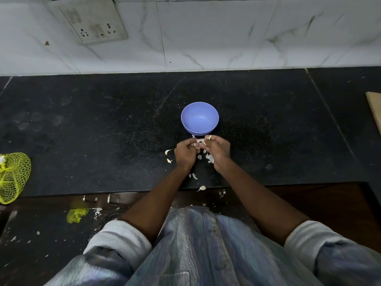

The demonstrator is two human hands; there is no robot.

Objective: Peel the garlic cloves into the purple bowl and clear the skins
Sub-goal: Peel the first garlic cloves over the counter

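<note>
Both hands (203, 150) pinch garlic (199, 141) beside purple bowl (199, 118).

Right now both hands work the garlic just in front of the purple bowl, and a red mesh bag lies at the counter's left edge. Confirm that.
One detail is wrong: the mesh bag is yellow, not red, as the head view shows. The rest holds: left hand and right hand work the garlic just in front of the purple bowl.

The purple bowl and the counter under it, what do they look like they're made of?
Purple bowl: probably plastic, going by its uniform colour, thin rim and soft matte sheen. Counter: likely polished black granite or similar stone, dark with fine pale speckles and a seam between slabs.
</note>
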